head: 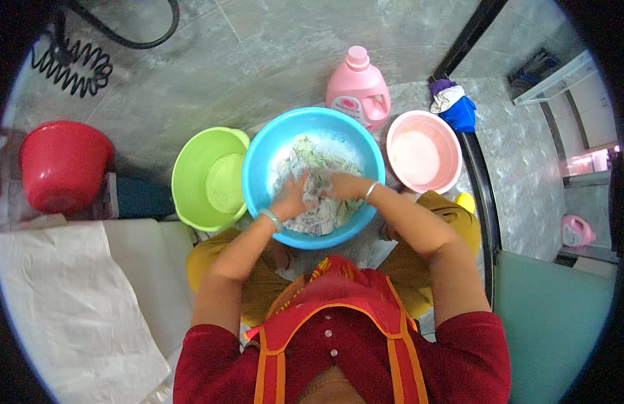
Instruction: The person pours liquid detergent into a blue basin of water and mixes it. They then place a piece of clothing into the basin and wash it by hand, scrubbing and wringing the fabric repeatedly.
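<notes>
Before me stands a round blue basin (253,146), with wet, patterned pale cloth (319,214) and white suds (339,144) inside. My left hand (290,198) is at the left side of the cloth, its thumb and fingers around a bunched part. A pale green bangle (271,220) circles that wrist. From the right, my right hand (346,186) reaches onto the cloth; its fingers are blurred and partly hidden by the cloth, so its grip is unclear. It wears a silver bangle (372,192).
A green basin (190,177) touches the blue one's left side. At right stands a pink basin (424,151), with a pink detergent jug (357,86) behind. A red bucket (64,166) is far left. Folded cloths (454,106) lie on a black door track (481,187).
</notes>
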A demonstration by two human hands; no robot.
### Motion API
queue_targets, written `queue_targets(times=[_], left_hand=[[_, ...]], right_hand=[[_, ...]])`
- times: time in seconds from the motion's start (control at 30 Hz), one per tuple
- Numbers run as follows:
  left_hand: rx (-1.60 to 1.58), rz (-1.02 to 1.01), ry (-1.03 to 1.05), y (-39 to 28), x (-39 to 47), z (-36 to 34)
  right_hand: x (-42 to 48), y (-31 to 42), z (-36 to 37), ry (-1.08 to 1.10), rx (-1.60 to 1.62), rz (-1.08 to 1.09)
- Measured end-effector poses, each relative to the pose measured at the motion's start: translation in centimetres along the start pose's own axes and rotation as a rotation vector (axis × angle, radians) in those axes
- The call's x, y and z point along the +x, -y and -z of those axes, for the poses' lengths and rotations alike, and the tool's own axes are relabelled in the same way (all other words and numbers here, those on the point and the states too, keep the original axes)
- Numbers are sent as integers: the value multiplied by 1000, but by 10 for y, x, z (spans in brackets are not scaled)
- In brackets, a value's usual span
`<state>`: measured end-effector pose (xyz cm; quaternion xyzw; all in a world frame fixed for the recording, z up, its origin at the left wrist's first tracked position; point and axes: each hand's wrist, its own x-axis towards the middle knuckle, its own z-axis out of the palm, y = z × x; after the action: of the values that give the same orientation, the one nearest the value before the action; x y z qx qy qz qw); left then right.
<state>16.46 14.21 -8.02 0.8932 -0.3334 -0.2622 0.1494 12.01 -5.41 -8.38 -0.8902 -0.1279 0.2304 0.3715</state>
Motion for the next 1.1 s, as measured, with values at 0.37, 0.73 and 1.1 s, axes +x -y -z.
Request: queue_targets(times=[0.37, 0.73, 1.1], left_hand=[[269, 101, -41, 32, 43, -55], [212, 185, 39, 21, 76, -45], [-383, -378, -592, -19, 16, 44]], right_hand=[[47, -8, -50, 138, -458, -294], [79, -95, -72, -73, -105, -308], [31, 49, 46, -235, -67, 385]])
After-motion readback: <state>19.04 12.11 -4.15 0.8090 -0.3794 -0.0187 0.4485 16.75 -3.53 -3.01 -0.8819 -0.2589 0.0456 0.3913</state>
